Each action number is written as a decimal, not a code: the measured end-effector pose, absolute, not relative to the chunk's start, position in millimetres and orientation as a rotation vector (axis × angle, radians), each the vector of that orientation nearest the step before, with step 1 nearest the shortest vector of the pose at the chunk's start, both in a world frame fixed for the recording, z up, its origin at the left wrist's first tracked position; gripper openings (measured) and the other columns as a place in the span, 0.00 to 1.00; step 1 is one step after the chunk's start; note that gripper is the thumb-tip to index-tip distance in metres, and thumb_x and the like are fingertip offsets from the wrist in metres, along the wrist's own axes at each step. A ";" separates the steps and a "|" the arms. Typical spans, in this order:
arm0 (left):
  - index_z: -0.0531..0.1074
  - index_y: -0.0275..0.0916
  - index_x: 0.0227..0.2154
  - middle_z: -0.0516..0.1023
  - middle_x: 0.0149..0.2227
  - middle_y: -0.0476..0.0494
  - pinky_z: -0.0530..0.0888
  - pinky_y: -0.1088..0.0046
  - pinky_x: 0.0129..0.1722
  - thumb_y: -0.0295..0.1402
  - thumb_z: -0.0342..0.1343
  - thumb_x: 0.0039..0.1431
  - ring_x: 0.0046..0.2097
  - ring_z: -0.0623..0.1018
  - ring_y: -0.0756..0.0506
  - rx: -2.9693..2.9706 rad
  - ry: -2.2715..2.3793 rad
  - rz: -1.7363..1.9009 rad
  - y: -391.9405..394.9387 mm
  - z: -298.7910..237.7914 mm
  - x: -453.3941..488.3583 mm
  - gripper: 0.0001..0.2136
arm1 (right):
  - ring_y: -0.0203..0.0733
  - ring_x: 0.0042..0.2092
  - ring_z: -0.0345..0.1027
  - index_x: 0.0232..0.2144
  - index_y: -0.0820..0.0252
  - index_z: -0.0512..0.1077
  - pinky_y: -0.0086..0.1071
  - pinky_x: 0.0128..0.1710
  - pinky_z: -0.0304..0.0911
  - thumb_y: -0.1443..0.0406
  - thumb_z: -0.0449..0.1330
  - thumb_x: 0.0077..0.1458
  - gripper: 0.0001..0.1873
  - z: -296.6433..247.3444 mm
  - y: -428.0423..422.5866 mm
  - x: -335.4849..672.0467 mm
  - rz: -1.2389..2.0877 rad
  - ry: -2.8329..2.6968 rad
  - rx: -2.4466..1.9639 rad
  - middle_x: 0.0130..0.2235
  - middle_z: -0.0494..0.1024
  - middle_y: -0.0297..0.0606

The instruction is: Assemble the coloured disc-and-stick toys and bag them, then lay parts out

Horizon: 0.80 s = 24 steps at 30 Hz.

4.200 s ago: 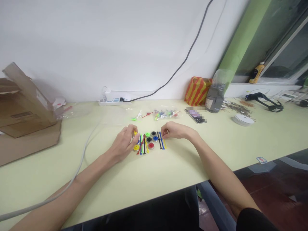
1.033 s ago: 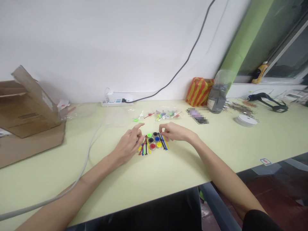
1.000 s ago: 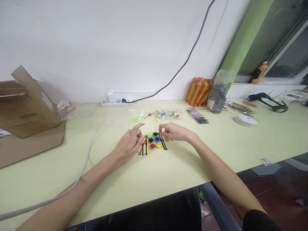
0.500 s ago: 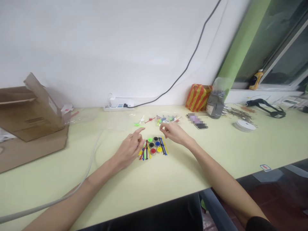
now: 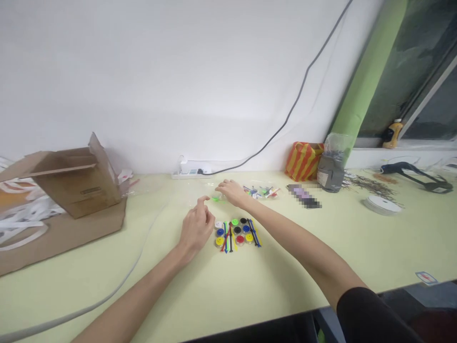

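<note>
Working among small coloured plastic discs (image 5: 237, 230)

A pale yellow-green table (image 5: 107, 290) runs across the scene below a white wall. A cardboard box (image 5: 80, 183) sits at its left end, and a striped bag (image 5: 303, 162) and a grey jar (image 5: 330, 174) stand at the far right. Near the far edge lies a clear bag of small coloured parts (image 5: 260, 192). Nearer the middle, the discs form a tight block, with thin coloured plastic sticks (image 5: 230, 243) laid among them.

The left hand (image 5: 196, 232) hangs just left of the block, its index finger (image 5: 205, 198) raised toward the far side and the other fingers loosely curled, holding nothing visible. The right hand (image 5: 233, 193) reaches farther away, its fingers (image 5: 222, 184) pressed together and angled down just beside a green piece (image 5: 216, 199). Whether they pinch anything cannot be told.

These pieces look light, hard and smooth, so they may skid on the tabletop. The discs seem best taken by the rim between fingertip and thumb, the sticks by one end.
</note>
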<state>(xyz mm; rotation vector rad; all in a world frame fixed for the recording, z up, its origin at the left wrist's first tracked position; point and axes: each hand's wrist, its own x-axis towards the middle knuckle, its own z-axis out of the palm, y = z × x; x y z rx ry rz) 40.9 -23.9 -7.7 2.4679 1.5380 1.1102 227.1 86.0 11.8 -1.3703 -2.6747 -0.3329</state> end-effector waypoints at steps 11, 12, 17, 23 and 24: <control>0.57 0.40 0.56 0.70 0.29 0.51 0.69 0.67 0.37 0.24 0.46 0.59 0.37 0.76 0.42 2.437 1.519 1.102 -17.7 -12.4 38.4 0.21 | 0.49 0.49 0.70 0.47 0.68 0.72 0.38 0.51 0.55 0.71 0.51 0.65 0.13 38.4 99.7 234.2 -0.390 -2.507 -1.590 0.44 0.79 0.55; 0.57 0.40 0.56 0.70 0.31 0.50 0.69 0.67 0.38 0.25 0.46 0.60 0.38 0.76 0.42 2.434 1.493 1.121 -18.3 -13.1 39.3 0.21 | 0.48 0.48 0.70 0.49 0.67 0.71 0.37 0.50 0.56 0.70 0.50 0.67 0.13 42.8 93.1 235.1 -0.342 -2.414 -1.569 0.45 0.79 0.54; 0.49 0.40 0.64 0.72 0.45 0.42 0.70 0.63 0.47 0.34 0.45 0.68 0.48 0.74 0.42 2.414 1.387 1.237 -25.7 -10.8 43.5 0.24 | 0.37 0.38 0.71 0.43 0.58 0.64 0.29 0.39 0.63 0.58 0.53 0.66 0.10 49.9 25.6 233.5 0.440 -2.017 -1.033 0.39 0.78 0.39; 0.62 0.41 0.52 0.73 0.45 0.41 0.70 0.64 0.47 0.40 0.44 0.71 0.46 0.73 0.43 2.535 0.966 1.145 -41.9 -2.0 49.6 0.13 | 0.35 0.32 0.67 0.35 0.57 0.62 0.28 0.33 0.62 0.50 0.64 0.57 0.19 28.5 -56.6 242.3 1.074 -1.852 -0.716 0.32 0.72 0.32; 0.64 0.41 0.47 0.73 0.43 0.41 0.70 0.65 0.45 0.39 0.44 0.71 0.44 0.73 0.44 2.564 0.901 1.141 -44.8 -1.1 51.3 0.10 | 0.35 0.32 0.66 0.35 0.57 0.63 0.28 0.32 0.62 0.50 0.64 0.57 0.20 25.5 -63.5 244.7 1.136 -1.822 -0.688 0.32 0.72 0.32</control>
